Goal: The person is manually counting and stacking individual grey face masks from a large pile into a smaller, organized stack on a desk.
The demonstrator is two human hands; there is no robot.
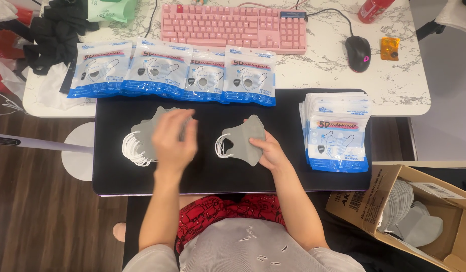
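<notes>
Head view looked straight down over a lap in red and grey cloth onto a black mat (273, 176) that hung over the near edge of a white marbled counter (394, 85). Nearest the body, the right hand (271, 151) pinched a small stack of grey masks (243, 141) by its right end, thumb on top and fingers beneath, with the white ear loops sticking out to the left. The left hand (173, 138) was blurred, fingers loosely spread and grasping nothing that could be made out; it hovered over, or just touched, a larger pile of grey masks (142, 138) whose white loops fanned out at the left. A bare strip of mat separated the two piles, and more bare mat lay between the hands and the near edge.

To the right, a stack of blue-and-white pouches (336, 131) reached close to the mat's right edge. Below it, off the counter, an open cardboard box (389, 201) held more grey masks. Along the mat's far edge lay a row of four filled pouches (172, 70), overlapping one another. Beyond them sat a pink keyboard (233, 27) and a black mouse (358, 53), with open counter to the mouse's right.
</notes>
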